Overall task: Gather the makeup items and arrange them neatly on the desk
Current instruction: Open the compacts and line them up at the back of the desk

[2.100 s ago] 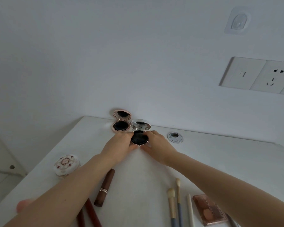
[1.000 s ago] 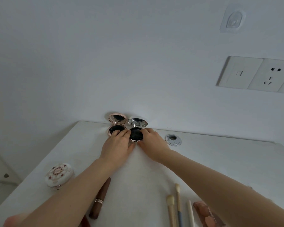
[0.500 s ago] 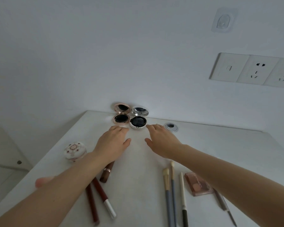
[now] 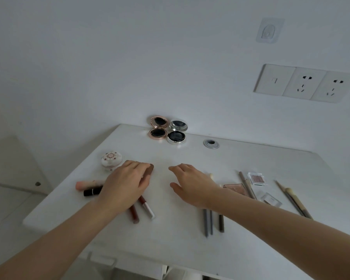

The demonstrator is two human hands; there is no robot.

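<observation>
I see the rose-gold compact (image 4: 159, 128) and the silver compact (image 4: 177, 132) lying open, touching side by side at the back edge of the desk (image 4: 180, 239), lids against the wall. Nearer me, the left hand (image 4: 125, 182) covers a brown lipstick tube (image 4: 151, 168); I cannot tell whether it grasps it. The right hand (image 4: 192, 184) is released, fingers relaxed, holding nothing. A white round case (image 4: 111, 159), a pink tube (image 4: 89, 183) and a black lipstick (image 4: 92, 191) lie to the left. Grey-handled brushes (image 4: 207, 223) and an eyeshadow palette (image 4: 235, 188) lie to the right.
</observation>
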